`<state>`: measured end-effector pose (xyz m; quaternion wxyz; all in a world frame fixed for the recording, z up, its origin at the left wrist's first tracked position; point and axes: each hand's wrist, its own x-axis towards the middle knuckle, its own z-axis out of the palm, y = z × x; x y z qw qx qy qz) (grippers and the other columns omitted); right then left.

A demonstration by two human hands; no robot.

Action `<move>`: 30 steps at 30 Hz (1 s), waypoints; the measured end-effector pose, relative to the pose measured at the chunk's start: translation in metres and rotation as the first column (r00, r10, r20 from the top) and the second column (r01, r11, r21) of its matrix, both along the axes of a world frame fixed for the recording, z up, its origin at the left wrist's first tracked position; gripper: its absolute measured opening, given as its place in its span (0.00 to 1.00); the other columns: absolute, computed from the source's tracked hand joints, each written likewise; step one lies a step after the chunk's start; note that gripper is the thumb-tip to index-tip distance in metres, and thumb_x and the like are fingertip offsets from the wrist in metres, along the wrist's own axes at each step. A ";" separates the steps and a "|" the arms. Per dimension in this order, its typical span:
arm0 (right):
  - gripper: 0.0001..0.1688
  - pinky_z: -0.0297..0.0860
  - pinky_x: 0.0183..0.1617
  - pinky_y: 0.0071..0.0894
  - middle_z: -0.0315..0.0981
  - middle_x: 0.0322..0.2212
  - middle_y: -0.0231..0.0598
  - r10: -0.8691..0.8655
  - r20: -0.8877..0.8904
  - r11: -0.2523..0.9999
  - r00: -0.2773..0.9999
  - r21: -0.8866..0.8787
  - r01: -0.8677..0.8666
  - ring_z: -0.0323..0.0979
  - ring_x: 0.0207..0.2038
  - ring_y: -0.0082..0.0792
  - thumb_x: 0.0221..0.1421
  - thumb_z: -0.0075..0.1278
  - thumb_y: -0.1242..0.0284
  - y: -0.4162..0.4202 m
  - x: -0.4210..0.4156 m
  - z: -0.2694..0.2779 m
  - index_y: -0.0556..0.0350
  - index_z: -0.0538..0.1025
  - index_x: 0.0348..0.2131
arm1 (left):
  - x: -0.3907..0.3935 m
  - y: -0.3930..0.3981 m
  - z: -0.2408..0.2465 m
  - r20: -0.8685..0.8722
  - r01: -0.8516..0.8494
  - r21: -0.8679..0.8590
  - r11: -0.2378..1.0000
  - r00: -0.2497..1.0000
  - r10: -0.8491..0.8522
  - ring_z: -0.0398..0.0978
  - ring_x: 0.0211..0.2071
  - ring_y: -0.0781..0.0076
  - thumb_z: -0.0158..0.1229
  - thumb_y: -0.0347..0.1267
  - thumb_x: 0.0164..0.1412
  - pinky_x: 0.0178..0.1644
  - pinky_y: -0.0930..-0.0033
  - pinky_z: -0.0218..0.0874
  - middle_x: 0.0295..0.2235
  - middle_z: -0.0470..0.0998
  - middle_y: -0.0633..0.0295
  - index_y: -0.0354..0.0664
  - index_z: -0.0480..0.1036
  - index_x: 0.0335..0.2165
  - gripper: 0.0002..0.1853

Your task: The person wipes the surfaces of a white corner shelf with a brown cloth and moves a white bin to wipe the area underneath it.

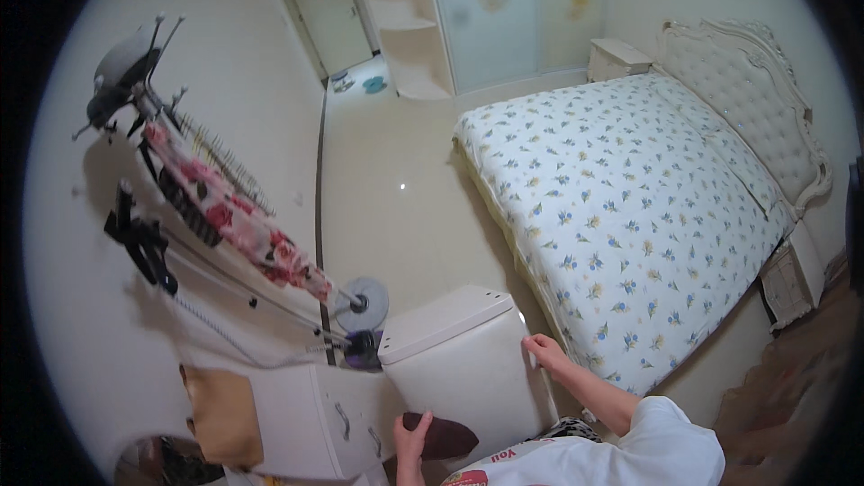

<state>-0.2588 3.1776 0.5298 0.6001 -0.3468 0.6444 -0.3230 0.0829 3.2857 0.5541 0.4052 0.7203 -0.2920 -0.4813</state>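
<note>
Before me stands a white furniture piece (466, 371) with a flat top rail (447, 325) that has small dark holes near its ends. My left hand (413, 435) holds a dark brown cloth-like piece (449, 437) against the near lower part of its broad face. The thumb lies over the brown piece. My right hand (545, 353) is at the right side edge of the white piece, fingers curled around it. What the fingertips touch there is partly hidden.
A bed (607, 216) with a flowered cover stands close on the right. To the left are a garment steamer stand with a flowered ironing board (243, 229), a round-based pole (362, 304) and a white drawer cabinet (324, 418) with a brown item (226, 415) on top.
</note>
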 end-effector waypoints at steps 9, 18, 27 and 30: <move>0.32 0.65 0.34 0.32 0.73 0.34 0.37 -0.069 -0.009 0.992 0.998 -0.107 0.067 0.67 0.34 0.28 0.56 0.53 0.48 -0.186 0.036 -0.007 0.58 0.71 0.44 | 0.044 -0.222 -0.006 0.120 0.118 -0.124 0.985 0.987 -0.103 0.74 0.34 0.70 0.73 0.39 0.45 0.41 0.67 0.67 0.33 0.77 0.59 0.34 0.72 0.37 0.26; 0.21 0.60 0.33 0.22 0.71 0.32 0.27 -0.246 0.028 0.964 0.969 -0.094 0.247 0.63 0.32 0.18 0.61 0.51 0.55 -0.385 0.092 0.053 0.52 0.74 0.42 | 0.101 -0.461 0.022 -0.034 0.181 -0.189 0.965 0.981 -0.190 0.74 0.37 0.69 0.73 0.40 0.45 0.43 0.67 0.66 0.35 0.77 0.58 0.34 0.72 0.39 0.28; 0.20 0.63 0.37 0.25 0.70 0.29 0.29 -0.175 0.102 0.943 0.979 -0.268 0.197 0.65 0.33 0.21 0.58 0.55 0.57 -0.666 0.148 0.008 0.56 0.73 0.38 | 0.152 -0.739 -0.011 -0.059 0.126 -0.237 0.963 0.988 -0.144 0.73 0.32 0.72 0.71 0.38 0.48 0.37 0.68 0.66 0.31 0.75 0.61 0.36 0.70 0.35 0.22; 0.22 0.63 0.37 0.25 0.71 0.29 0.30 -0.118 0.073 0.963 0.990 -0.233 0.132 0.65 0.32 0.22 0.56 0.57 0.57 -0.768 0.174 0.013 0.58 0.73 0.38 | 0.175 -0.813 0.011 -0.002 0.118 -0.224 0.967 0.993 -0.121 0.73 0.33 0.73 0.70 0.36 0.50 0.37 0.70 0.66 0.31 0.75 0.61 0.35 0.70 0.37 0.21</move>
